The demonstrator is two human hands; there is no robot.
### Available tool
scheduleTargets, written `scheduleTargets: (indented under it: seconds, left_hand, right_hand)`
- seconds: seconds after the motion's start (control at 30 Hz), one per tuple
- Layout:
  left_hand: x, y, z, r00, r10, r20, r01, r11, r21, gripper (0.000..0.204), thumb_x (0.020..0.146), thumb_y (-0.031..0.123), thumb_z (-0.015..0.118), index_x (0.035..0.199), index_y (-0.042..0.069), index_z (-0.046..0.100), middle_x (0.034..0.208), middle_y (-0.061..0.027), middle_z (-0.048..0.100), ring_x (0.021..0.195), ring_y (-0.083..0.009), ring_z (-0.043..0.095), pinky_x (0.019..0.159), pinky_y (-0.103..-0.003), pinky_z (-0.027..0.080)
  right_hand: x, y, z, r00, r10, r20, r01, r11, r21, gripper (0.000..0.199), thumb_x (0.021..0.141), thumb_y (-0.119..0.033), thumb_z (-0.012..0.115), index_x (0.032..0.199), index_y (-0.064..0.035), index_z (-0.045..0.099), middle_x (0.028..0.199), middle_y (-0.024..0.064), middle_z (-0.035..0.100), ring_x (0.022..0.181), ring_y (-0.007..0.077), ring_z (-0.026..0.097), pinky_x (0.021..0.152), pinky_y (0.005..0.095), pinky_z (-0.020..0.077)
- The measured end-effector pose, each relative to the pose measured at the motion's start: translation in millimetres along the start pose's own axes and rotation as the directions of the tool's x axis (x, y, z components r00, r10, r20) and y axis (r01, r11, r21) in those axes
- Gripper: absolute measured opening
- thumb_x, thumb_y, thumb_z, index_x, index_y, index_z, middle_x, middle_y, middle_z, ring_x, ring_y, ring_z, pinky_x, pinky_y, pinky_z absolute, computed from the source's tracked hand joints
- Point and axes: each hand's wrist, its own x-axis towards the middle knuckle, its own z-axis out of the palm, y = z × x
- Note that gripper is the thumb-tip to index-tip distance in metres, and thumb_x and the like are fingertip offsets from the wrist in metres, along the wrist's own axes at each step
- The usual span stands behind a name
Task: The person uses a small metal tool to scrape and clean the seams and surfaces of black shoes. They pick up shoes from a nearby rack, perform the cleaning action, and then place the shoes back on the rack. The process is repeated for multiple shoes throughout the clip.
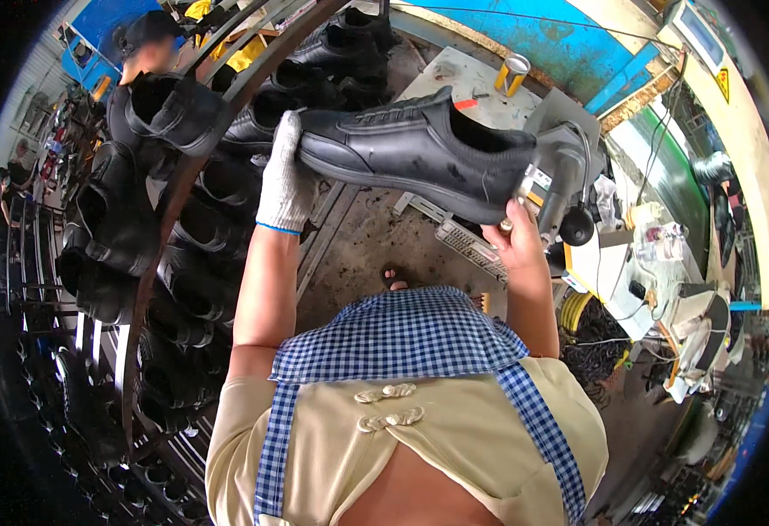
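Observation:
A black shoe [411, 145] is held up sideways in front of me, its toe to the left and its heel to the right. My left hand [285, 180], in a white knitted glove with a blue cuff edge, is closed around the toe end. At the heel, my bare right hand [522, 241] pinches a slim, pale, stick-like tool [526, 186] that stands upright against the back of the shoe. The tool's kind is not clear, and my fingers cover its lower part. The shoe's opening faces up and away from me.
Racks [152, 254] with many black shoes [200, 215] fill the left side. Behind the shoe is a light work table [441, 74] with a yellow-and-white can [512, 74]. A grey machine arm with a black knob [576, 226] stands close right of my right hand. Another person [145, 53] is at far left.

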Motion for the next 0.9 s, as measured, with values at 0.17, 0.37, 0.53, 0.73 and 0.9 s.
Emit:
scheduleTargets:
  seconds: [0.17,0.37,0.53,0.73,0.9]
  left_hand:
    - [-11,5,2,0.990,-0.098,-0.102,0.092,0.994,-0.062,0.057,0.095,0.050,0.063,0.127,0.004,0.057,0.120,-0.0113,0.065,0.108,-0.0226,0.063,0.095,-0.039,0.052]
    - [-38,-2,-4,0.995,-0.100,-0.010,0.099,0.993,-0.065,0.053,0.098,0.044,0.060,0.137,0.010,0.051,0.126,-0.0101,0.062,0.103,-0.0203,0.062,0.083,-0.034,0.054]
    - [-63,-21,-13,0.966,-0.238,0.097,0.236,0.971,0.033,0.052,0.093,0.034,0.067,0.135,0.008,0.051,0.112,-0.0096,0.064,0.093,-0.0230,0.064,0.078,-0.034,0.055]
    - [-74,-25,-10,0.975,-0.222,0.002,0.221,0.970,0.106,0.043,0.094,0.030,0.068,0.127,0.007,0.054,0.111,-0.0108,0.065,0.091,-0.0210,0.064,0.079,-0.035,0.054]
    - [-79,-28,-20,0.970,-0.193,-0.145,0.203,0.978,0.051,0.037,0.092,0.028,0.069,0.121,0.007,0.058,0.104,-0.0078,0.064,0.091,-0.0199,0.063,0.078,-0.034,0.053]
  right_hand:
    - [23,15,-12,0.994,0.085,0.070,-0.080,0.995,-0.068,0.051,0.088,-0.041,0.067,0.118,-0.0009,0.055,0.082,0.0082,0.064,0.043,0.0127,0.047,0.036,0.0227,0.0307]
    - [74,6,0,0.995,-0.094,0.038,0.093,0.996,0.009,0.049,0.084,-0.027,0.062,0.120,0.0039,0.052,0.085,0.0138,0.067,0.037,0.0124,0.044,0.035,0.0231,0.0350]
    - [160,-7,108,0.968,-0.247,0.052,0.246,0.969,0.020,0.036,0.084,-0.016,0.070,0.114,-0.0037,0.055,0.078,0.0048,0.063,0.043,0.0118,0.049,0.038,0.0242,0.0350]
    - [295,12,190,0.909,-0.323,0.264,0.345,0.938,-0.038,0.079,0.076,-0.018,0.084,0.138,-0.0010,0.038,0.100,0.0070,0.063,0.064,0.0100,0.060,0.046,0.0230,0.0494]
    - [338,31,167,0.957,-0.129,0.260,0.222,0.902,-0.370,0.081,0.077,-0.038,0.085,0.140,-0.0051,0.047,0.097,0.0067,0.066,0.066,0.0098,0.061,0.049,0.0238,0.0488]
